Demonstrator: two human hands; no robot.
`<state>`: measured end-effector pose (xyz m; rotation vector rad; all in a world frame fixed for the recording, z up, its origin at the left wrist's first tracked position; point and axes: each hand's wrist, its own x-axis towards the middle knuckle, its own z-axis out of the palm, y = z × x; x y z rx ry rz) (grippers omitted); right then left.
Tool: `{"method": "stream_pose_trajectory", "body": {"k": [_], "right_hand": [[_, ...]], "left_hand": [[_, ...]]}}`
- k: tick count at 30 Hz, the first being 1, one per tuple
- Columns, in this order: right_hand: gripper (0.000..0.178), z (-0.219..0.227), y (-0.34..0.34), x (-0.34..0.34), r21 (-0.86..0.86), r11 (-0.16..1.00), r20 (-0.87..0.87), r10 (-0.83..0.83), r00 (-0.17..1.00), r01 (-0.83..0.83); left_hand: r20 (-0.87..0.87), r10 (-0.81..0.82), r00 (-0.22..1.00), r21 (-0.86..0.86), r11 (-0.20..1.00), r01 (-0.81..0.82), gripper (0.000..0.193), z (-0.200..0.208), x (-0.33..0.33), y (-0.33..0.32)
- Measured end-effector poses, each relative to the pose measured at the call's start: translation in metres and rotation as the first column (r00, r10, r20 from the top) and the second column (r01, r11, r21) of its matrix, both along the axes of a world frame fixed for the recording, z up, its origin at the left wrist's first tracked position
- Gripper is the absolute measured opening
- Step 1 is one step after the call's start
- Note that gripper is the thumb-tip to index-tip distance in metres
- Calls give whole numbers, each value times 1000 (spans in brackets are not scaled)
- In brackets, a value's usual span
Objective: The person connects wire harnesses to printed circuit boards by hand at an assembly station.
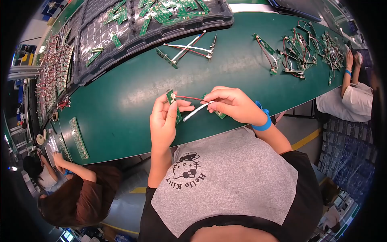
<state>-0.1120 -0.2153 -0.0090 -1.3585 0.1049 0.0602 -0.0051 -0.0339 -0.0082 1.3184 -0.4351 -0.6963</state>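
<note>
My left hand (163, 121) pinches a small green circuit board (173, 101) upright near the table's front edge. My right hand (231, 104), with a blue wrist strap (264, 121), grips a second small green board (219, 114) and the red and white wires (194, 105) that link the two boards. Both hands hover close together over the green table (121, 101).
Finished wired boards (187, 49) lie mid-table, and a tangled pile of them (300, 54) at the right. A black tray of loose green boards (137, 24) sits at the back left. One person (76, 189) works at my left, another (354, 92) at the right.
</note>
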Motion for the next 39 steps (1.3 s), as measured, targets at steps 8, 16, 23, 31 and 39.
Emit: {"method": "stream_pose_trajectory", "body": {"k": [8, 16, 23, 31, 39], "right_hand": [[19, -5, -1, 0, 78, 981, -50, -172, 984, 175], [20, -12, 4, 3, 103, 915, -16, -390, 921, 389], [12, -10, 3, 4, 156, 916, -42, -369, 929, 371], [11, 2, 6, 6, 64, 968, -161, -228, 960, 241], [8, -5, 7, 7, -92, 975, 56, -196, 979, 201]], "left_hand": [[640, -97, 762, 397, 891, -219, 11, 8, 9, 10], [669, -50, 742, 320, 920, -227, 17, 5, 4, 8], [699, -92, 709, 288, 944, -162, 19, 2, 0, 1], [466, -63, 882, 258, 964, -67, 14, -6, -4, 2], [-57, -116, 992, -72, 991, 112, 20, -7, 2, -2]]}}
